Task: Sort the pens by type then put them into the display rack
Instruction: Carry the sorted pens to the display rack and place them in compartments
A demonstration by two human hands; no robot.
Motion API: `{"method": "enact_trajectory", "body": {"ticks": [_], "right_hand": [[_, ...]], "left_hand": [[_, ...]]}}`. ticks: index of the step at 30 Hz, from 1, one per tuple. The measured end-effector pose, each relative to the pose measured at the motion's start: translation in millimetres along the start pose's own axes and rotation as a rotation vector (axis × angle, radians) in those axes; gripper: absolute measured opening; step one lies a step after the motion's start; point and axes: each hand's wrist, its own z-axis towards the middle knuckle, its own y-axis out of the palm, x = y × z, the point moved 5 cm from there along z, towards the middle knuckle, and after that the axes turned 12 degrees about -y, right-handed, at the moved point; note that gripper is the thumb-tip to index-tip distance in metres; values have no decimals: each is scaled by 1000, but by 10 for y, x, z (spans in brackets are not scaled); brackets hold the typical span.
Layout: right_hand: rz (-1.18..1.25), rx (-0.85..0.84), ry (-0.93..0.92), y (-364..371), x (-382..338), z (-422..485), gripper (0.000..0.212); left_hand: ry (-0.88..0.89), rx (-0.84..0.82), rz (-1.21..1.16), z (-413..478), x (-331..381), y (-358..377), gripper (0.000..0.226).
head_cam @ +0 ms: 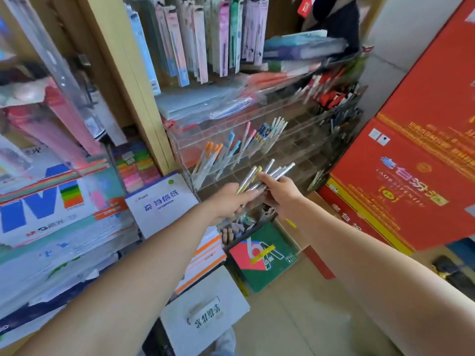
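Observation:
Both my hands meet in front of a clear acrylic display rack [303, 140]. My right hand [279, 192] grips a fanned bunch of silver pens [281, 170], their tips pointing up at the rack. My left hand [231, 199] pinches one yellow-capped silver pen [248, 179] at the left edge of that bunch. In the rack's left compartments stand orange-capped pens [212, 152], blue-capped pens [231, 145] and a blue-patterned set [267, 132]. Red and black pens [331, 96] fill the upper right tiers. The picture is blurred.
A wooden shelf post [133, 80] rises left of the rack, with hanging stationery packs [203, 39] behind. Paper reams [51, 201] and a notepad [164, 201] stack at the left. Large red cartons [416, 155] stand at the right. Green notebooks [264, 255] lie on the floor below.

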Motion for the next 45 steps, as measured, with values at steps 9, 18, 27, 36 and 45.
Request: {"method": "enact_trajectory", "body": {"ticks": [9,18,27,36,45], "right_hand": [[11,-36,32,-326,-256,824,27],[-143,49,-100,-1056,-749,2251,43],[-209,127,-196,-1412,-1021,3362,23],[-358,17,-122,-1293,-572,3760,30],[-298,-66,-69,-1237,-544,3807,28]], "left_hand": [[-25,-36,-65,656,589,2,58],[44,322,-57,1536,1319,14,25],[-69,469,-145,2167,1491,63,31],[-124,450,-207,2405,1510,109,24],[-123,449,-164,2420,1540,103,22]]}}
